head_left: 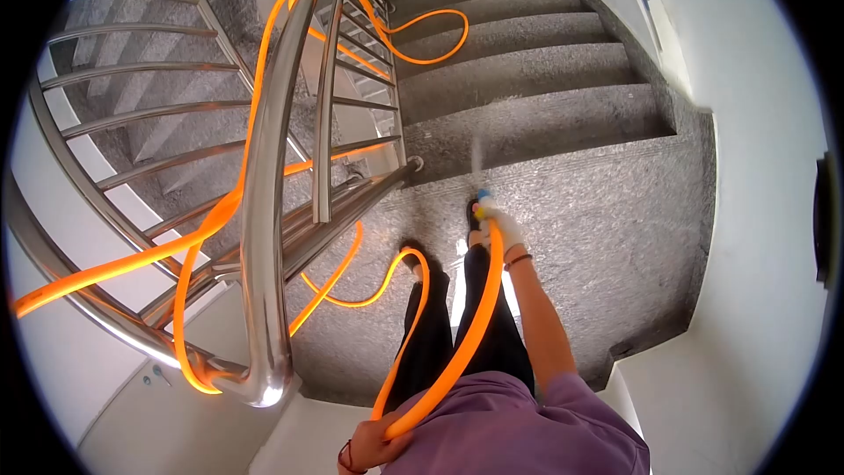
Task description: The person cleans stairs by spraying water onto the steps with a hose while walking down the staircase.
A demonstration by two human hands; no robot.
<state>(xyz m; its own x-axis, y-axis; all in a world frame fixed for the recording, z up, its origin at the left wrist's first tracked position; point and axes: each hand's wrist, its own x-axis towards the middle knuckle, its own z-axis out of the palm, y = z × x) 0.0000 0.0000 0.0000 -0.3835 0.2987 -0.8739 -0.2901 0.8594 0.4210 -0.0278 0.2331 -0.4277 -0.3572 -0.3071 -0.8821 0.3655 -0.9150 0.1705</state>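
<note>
My right hand (500,223), in a whitish glove, is closed around the front end of an orange hose (467,347). A small blue nozzle tip (483,196) pokes out ahead of it, with a pale streak of spray reaching toward the lowest step (536,127). Down by my waist, my left hand (376,445) wraps round the same hose where it bends back. From there the hose drops to the landing floor, passes the railing and loops over the metal handrail (268,167). The fingers of my right hand are partly blurred.
Grey speckled stairs rise ahead from the landing (563,237). A metal railing stands on the left, with another flight beyond it. Hose loops lie on the floor beside my feet and on the steps. A white wall (756,211) bounds the right side.
</note>
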